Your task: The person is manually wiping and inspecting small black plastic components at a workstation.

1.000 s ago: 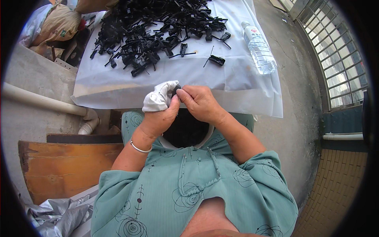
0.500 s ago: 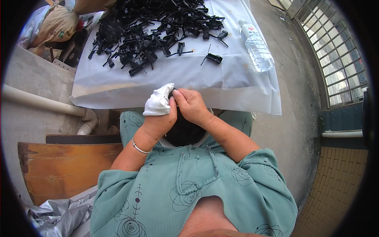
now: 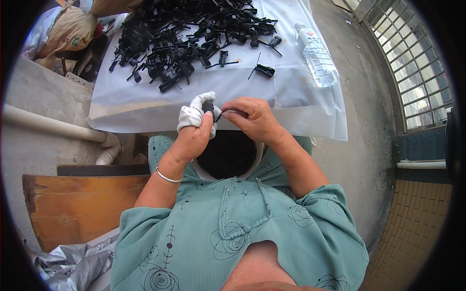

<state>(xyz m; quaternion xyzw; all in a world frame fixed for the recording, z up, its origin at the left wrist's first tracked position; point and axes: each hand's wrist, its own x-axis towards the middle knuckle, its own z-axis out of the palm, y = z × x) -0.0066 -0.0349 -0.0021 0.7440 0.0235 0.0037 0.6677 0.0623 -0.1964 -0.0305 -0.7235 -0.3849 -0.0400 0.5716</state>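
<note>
My left hand (image 3: pixel 195 133) is closed around a small black plastic part (image 3: pixel 208 106), with the bare thumb pressed on it. White cloth (image 3: pixel 190 117), like part of a glove, covers the fingers of that hand. Just to the right, my right hand (image 3: pixel 257 119) pinches a thin black strip (image 3: pixel 219 116) that runs toward the part. Both hands are raised above a white-rimmed bucket (image 3: pixel 261 156) between my knees, its inside dark. Beyond them, a large heap of similar black parts (image 3: pixel 179 46) with thin tails covers the far left of the table.
White plastic sheeting (image 3: pixel 291 106) covers the table. One loose black part (image 3: pixel 264 71) lies near a clear water bottle (image 3: pixel 318 56) at the right. Stuffed sacks (image 3: pixel 68 31), a pipe (image 3: pixel 53 123) and a wooden board (image 3: pixel 87 203) stand at the left; a barred window (image 3: pixel 417 63) is at the right.
My hands have drawn apart, the right one moving right and slightly up. The black part in my left hand and the bucket below now show more fully.
</note>
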